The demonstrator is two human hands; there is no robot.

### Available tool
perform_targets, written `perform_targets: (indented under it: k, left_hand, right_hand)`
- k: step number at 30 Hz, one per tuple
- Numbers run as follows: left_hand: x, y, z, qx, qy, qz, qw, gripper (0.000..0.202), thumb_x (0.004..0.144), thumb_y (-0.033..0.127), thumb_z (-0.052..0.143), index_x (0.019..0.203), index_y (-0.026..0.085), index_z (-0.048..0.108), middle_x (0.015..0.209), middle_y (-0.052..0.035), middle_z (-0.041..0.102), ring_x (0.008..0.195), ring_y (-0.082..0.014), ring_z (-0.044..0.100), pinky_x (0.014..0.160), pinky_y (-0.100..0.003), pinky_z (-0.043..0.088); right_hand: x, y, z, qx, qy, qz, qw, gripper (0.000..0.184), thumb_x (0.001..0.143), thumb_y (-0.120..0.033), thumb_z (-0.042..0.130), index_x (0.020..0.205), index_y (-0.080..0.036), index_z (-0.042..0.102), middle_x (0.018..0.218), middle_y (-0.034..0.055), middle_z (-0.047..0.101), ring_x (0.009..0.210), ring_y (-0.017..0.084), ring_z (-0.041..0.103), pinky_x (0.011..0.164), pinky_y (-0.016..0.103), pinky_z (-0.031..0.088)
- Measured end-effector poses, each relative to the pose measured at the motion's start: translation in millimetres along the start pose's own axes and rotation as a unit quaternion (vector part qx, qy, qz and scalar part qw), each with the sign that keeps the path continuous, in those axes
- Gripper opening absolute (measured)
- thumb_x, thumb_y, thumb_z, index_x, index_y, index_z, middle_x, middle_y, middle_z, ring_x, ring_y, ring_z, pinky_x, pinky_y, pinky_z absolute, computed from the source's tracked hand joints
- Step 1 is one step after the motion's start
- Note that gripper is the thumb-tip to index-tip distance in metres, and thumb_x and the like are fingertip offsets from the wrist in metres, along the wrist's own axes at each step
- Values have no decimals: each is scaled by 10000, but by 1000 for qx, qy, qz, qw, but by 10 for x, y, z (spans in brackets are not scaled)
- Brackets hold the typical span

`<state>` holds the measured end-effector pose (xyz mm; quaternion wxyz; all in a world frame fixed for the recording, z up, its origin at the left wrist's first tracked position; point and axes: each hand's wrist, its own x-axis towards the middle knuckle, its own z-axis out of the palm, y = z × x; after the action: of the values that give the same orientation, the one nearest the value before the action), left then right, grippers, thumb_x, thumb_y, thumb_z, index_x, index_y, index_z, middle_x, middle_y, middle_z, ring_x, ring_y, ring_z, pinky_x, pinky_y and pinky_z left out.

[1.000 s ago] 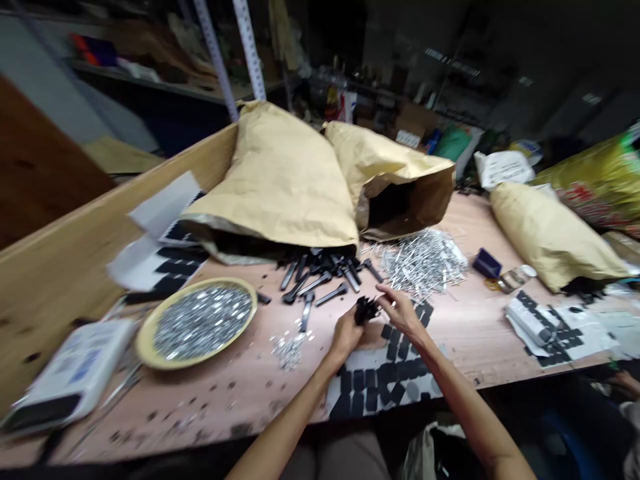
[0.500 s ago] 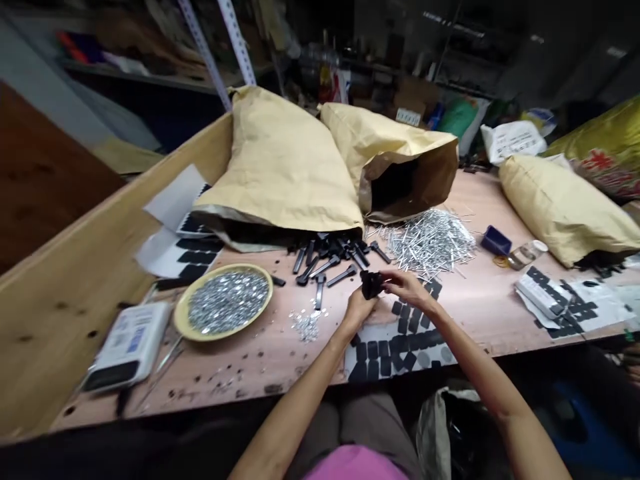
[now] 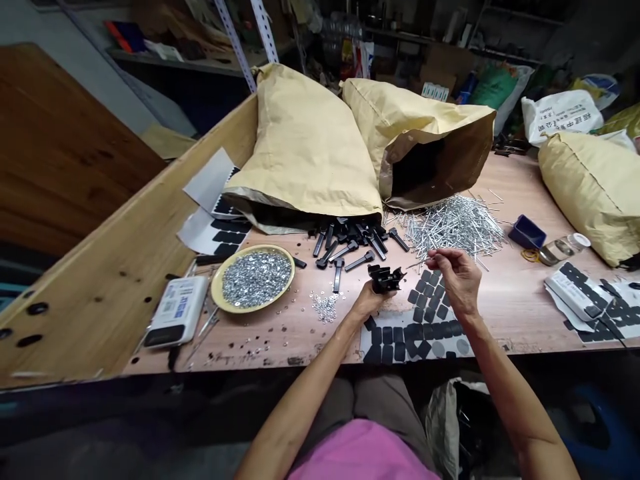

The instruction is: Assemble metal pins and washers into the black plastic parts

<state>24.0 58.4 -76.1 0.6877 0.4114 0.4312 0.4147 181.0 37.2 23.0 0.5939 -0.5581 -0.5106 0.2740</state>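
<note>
Wooden worktop [image 3: 520, 293] in a dim storeroom carried paper sacks [image 3: 310, 147], a pin pile [image 3: 457, 223] and a washer dish [image 3: 215, 294]. Left hand [image 3: 367, 303] gripped a black, pronged plastic part [image 3: 385, 277]; right hand [image 3: 457, 277] pinched a thin pin [image 3: 419, 262].

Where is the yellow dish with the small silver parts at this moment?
In the head view, the yellow dish lies on the table, left of the left hand, between the white device and the spilled black parts.
</note>
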Motion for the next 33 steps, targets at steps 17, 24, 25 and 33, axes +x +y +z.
perform_targets:
  k: [17, 24, 25, 33]
  left_hand:
    - [-122, 130, 15, -39, -1, 33, 999, 337, 540, 266, 826, 829, 130, 721, 893, -98, 745, 933, -274, 673, 882, -411, 500]
    - [-112, 185, 1, -52, -24, 27, 998, 337, 569, 305, 811, 845, 134, 718, 907, -94, 743, 943, -265, 669, 889, -405, 496]
    - [-106, 190, -15, -57, -30, 31, 997, 345, 564, 321, 814, 841, 138, 718, 908, -92, 743, 947, -264, 668, 894, -406, 494]
    - [-54, 182, -103, -38, -47, 8, 998, 362, 524, 298, 837, 816, 124, 713, 860, -103, 742, 883, -256, 674, 870, -409, 490]
  right_hand:
    - [366, 510, -169, -475, -103, 142, 862, 216, 851, -305, 515, 830, -158, 672, 792, 79, 708, 754, 190, 666, 688, 329, 516]
    - [322, 784, 120, -579, -120, 178, 787, 120, 760, -198, 613, 687, -128, 678, 806, 193, 696, 838, 293, 670, 693, 367, 472]
    - [330, 770, 114, -586, -117, 177, 782, 114, 762, -150, 585, 716, -117, 683, 822, 207, 693, 842, 297, 669, 696, 374, 469]
    - [351, 48, -439, -505, -113, -91, 851, 212, 875, -279, 470, 856, -209, 669, 819, 89, 650, 733, 205, 602, 671, 349, 466]
